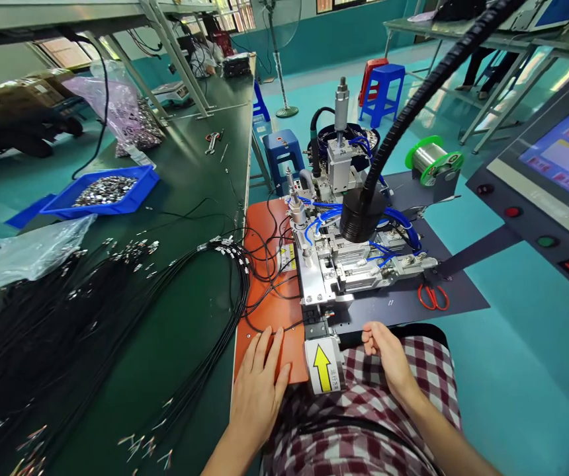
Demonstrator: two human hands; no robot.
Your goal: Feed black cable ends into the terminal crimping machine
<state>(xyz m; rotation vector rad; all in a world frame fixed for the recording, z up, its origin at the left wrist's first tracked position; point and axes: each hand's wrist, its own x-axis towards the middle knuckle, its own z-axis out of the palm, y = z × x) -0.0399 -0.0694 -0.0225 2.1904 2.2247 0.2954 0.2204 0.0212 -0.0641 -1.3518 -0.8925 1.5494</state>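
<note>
My left hand (257, 390) lies flat on the orange plate (264, 228), fingers stretched forward. A thin black cable passes by its fingertips; whether they press on it I cannot tell. My right hand (386, 354) hovers above my lap with its fingers curled in, and nothing shows in them. Between the hands is a motor housing (323, 367) with a yellow arrow label. Ahead stands a metal machine (358, 271) with blue air tubes. Left of the plate, a bundle of black cables (215, 350) with bare coloured wire ends curves over the dark green table (190, 165).
A blue tray (138, 188) of small metal parts and a heap of black cables (31, 337) occupy the table. Red-handled scissors (433, 297) lie right of the machine. A control panel (527, 218) juts in at right; a thick black hose (408, 99) crosses above.
</note>
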